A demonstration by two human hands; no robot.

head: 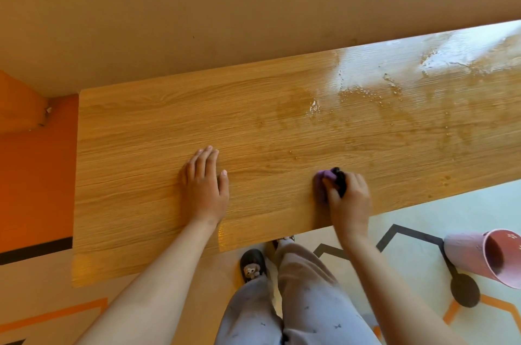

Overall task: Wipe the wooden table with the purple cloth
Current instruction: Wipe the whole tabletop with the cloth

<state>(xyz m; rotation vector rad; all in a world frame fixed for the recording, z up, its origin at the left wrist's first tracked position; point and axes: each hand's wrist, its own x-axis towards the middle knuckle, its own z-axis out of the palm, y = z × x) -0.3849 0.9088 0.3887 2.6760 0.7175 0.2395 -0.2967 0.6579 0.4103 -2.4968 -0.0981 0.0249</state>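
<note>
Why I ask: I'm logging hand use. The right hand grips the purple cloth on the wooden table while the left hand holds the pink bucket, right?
No. The head view shows the left hand flat on the wooden table, holding nothing; the pink bucket is on the floor. The right hand does grip the purple cloth.

The scene is warmly and brightly lit. Strong glare is seen on the table at far right. The right hand is motion-blurred, and straight edges are bowed by the lens.
</note>
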